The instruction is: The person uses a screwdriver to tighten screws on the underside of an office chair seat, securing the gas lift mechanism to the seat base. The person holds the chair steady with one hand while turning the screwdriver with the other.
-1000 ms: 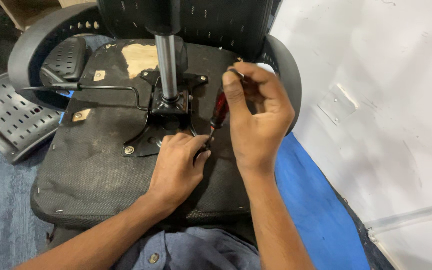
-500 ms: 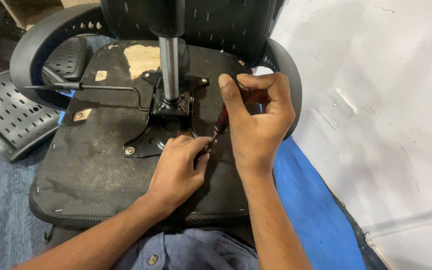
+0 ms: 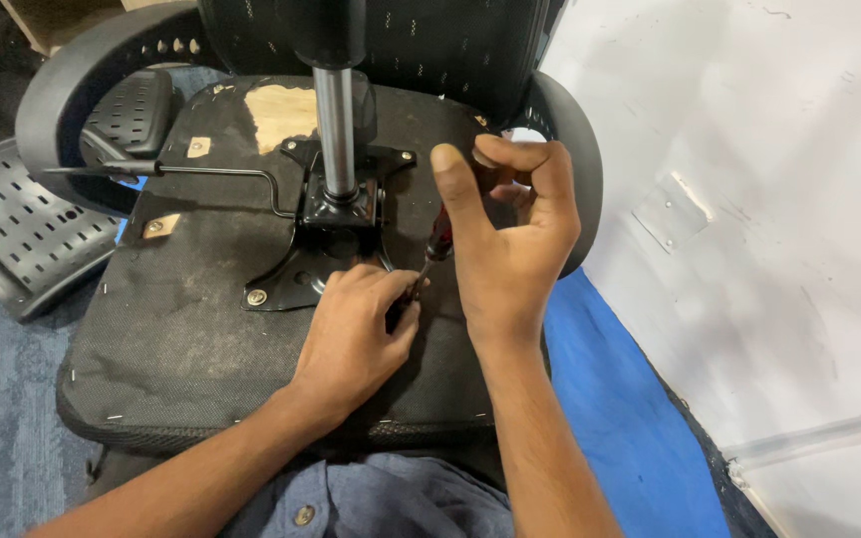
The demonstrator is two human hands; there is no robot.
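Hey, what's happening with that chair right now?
A person has an office chair upside down, the seat underside facing up. The right hand holds a screwdriver by its handle, tip angled down toward the black mounting plate at the base of the gas cylinder. The left hand rests on the seat and steadies the tip there. A bolt sits in the plate's front left corner.
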